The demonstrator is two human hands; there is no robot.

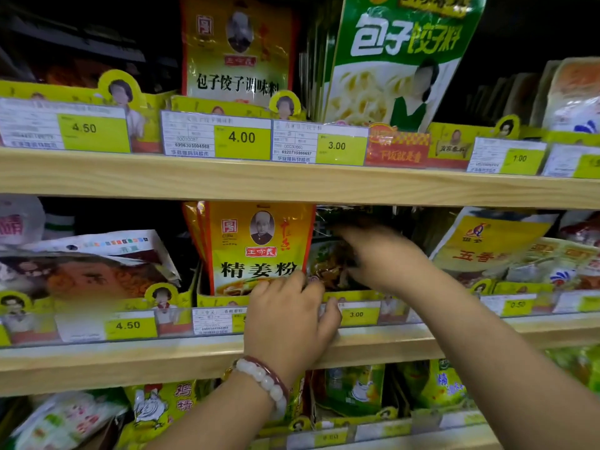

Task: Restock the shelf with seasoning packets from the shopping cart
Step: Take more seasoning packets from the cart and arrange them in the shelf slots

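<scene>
Head: blurred right hand (380, 254); dark packet (331, 264)

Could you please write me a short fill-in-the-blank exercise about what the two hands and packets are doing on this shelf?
1. The left hand wears a beaded ____ at the wrist.
2. The right hand reaches into the dark packets on the ____ shelf.
3. The price tag below the upper yellow packet reads ____.
4. The ginger powder packet stands to the ____ of the dark packets.

Missing words: bracelet; middle; 4.00; left
</scene>
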